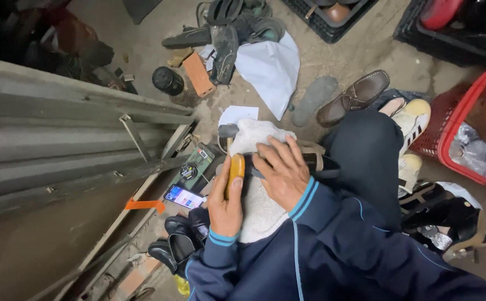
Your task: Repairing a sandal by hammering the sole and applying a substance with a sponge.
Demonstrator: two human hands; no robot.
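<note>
L hand [225,203] wrapped round the wooden hammer handle [235,170], hammer head [227,131] up at 12 o'clock. R hand [282,170] flat, fingers spread, pressing a dark strappy shoe [316,162] onto white cloth [257,209] on the lap. Phone [184,197] at 9 o'clock of L hand, brown loafer [354,96] at 1 o'clock

A brown loafer [355,96] lies near a red basket [448,134], a lit phone [184,196] opposite.

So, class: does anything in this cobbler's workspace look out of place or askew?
Yes. A lit smartphone lies on the dirty floor beside the left hand, which grips a wooden-handled hammer. Single unpaired shoes, like the brown loafer, lie scattered.
</note>
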